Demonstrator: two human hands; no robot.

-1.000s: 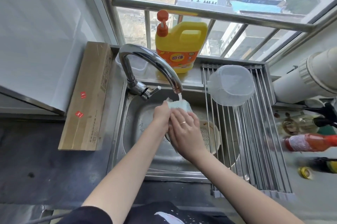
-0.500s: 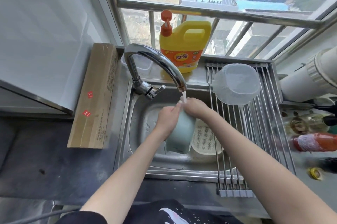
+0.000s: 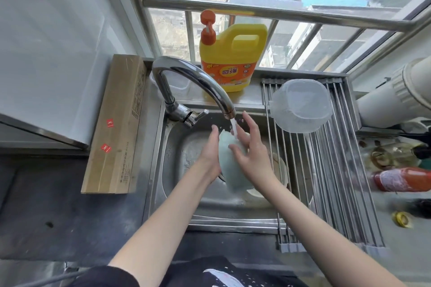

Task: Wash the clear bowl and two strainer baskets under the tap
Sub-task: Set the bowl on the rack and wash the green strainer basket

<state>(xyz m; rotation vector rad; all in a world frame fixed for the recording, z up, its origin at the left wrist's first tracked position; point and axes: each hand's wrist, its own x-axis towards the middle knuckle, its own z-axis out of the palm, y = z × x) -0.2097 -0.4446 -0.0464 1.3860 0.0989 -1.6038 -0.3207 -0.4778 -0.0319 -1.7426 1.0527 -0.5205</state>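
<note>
Both hands over the sink (image 3: 177,195), green strainer basket (image 3: 229,170) sandwiched btwn them under the tap (image 3: 193,81), water running. L hand (image 3: 211,155) flat vs its left side, fingers straight. R hand (image 3: 253,149) spread on its right side. Cream strainer basket (image 3: 281,170) in sink behind R wrist. Clear bowl (image 3: 300,104) upside down on drying rack (image 3: 331,184), well apart from hands.

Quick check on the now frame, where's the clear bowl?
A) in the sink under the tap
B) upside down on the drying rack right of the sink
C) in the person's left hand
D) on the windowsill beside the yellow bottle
B: the clear bowl lies mouth-down on the drying rack to the right of the sink, while the hands work a pale green strainer basket under the tap.
</note>
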